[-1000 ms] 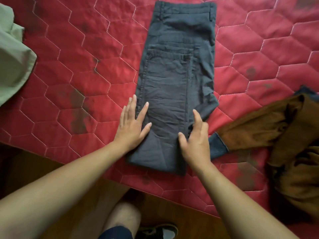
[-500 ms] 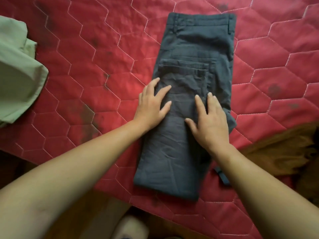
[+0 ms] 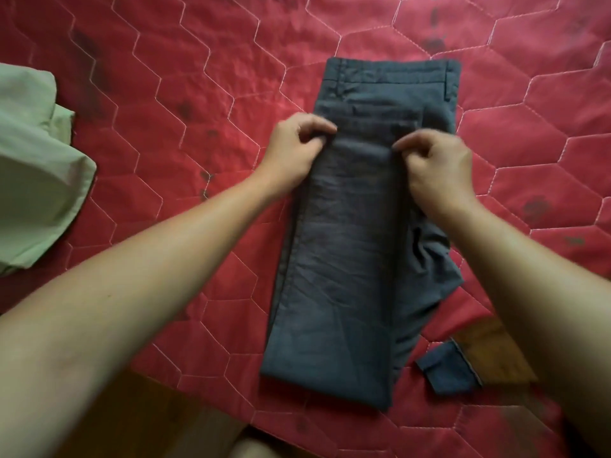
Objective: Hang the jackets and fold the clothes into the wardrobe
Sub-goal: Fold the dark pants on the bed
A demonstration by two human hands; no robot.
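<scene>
While your left hand [image 3: 297, 145] and right hand [image 3: 439, 168] each pinch the folded dark grey cotton trousers [image 3: 344, 276] lying on the red quilted bedspread [image 3: 198, 94], lift both edges evenly, keeping layers aligned.

Green garment [image 3: 33, 180] cropped left; brown cloth [image 3: 492, 355] part-hidden

Open quilt left and beyond, crowding at the near right

A broad strip of red quilt [image 3: 185, 104] lies open between the green garment [image 3: 36, 180] at the left side and the trousers [image 3: 357, 259], and beyond their waistband. By the front edge, a brown garment [image 3: 492, 355] and a blue cuff [image 3: 449, 370] lie just right of the trousers. The left hand [image 3: 294, 150] and right hand [image 3: 436, 170] grip the trousers' sides, forearms crossing that edge.
</scene>
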